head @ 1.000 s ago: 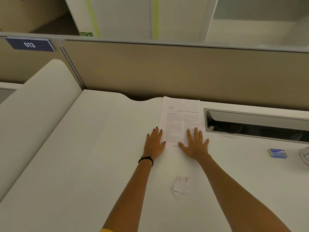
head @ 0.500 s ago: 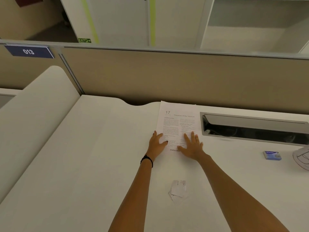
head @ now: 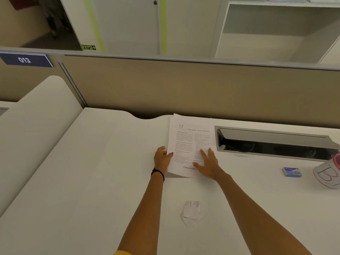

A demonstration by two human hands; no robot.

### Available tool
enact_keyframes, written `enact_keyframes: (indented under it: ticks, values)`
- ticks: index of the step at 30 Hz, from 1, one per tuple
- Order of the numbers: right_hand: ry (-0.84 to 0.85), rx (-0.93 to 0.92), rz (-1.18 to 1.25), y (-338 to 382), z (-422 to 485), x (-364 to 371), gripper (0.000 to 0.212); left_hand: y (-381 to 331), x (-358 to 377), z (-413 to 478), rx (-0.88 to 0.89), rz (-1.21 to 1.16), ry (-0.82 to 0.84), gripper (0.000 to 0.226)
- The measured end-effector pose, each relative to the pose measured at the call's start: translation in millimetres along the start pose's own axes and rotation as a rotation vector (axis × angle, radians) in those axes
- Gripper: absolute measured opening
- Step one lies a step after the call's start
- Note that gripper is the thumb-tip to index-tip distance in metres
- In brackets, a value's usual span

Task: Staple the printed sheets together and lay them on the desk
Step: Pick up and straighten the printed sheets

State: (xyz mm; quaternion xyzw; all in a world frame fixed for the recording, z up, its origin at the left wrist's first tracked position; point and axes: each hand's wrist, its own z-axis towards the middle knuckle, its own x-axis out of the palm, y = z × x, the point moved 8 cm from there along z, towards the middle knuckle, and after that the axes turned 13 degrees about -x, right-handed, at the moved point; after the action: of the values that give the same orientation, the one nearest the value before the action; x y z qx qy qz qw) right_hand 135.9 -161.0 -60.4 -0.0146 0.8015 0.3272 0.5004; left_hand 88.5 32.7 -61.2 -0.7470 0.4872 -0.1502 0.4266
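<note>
Head view: left hand (head: 162,159) fingers curled, gripping printed sheets (head: 191,144) left edge; right hand (head: 207,162) open, flat on top. Square edges on bench (head: 92,172) before stapling.

left hand (head: 162,159) gripping printed sheets (head: 191,142), right hand (head: 208,163) flat

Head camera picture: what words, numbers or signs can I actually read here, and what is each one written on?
"013": white on the blue plate on the partition.
"EXIT" with an arrow: green sign behind the partition.
"17" and "Diseases of the Vitreous" (last word blurred): top of the printed sheets.
"mebookstree", cut off by the right hand: foot of the sheets.
Large hand-drawn letter, perhaps "B": white cup.
Too small to read: sheets' body text, crumpled slip, blue box.
</note>
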Motion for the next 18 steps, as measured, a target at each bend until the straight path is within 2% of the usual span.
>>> enact_keyframes:
  ticks: [4, 7, 14, 18]
  values:
    - [0.010, 0.003, 0.036, 4, -5, 0, 0.075, -8, 9, -10, 0.129, 0.284, 0.025, 0.042]
    - [0.010, 0.023, 0.073, 3, -8, 0, 0.073, -12, 12, -22, 0.197, 0.378, 0.013, 0.044]
    - [-0.139, 0.105, 0.271, 7, -21, -23, 0.066, -29, 2, -42, 0.317, 0.320, 0.015, 0.040]
    - [-0.331, 0.104, 0.483, 4, -30, -44, 0.062, -38, 2, -53, 0.364, 0.260, 0.058, 0.040]
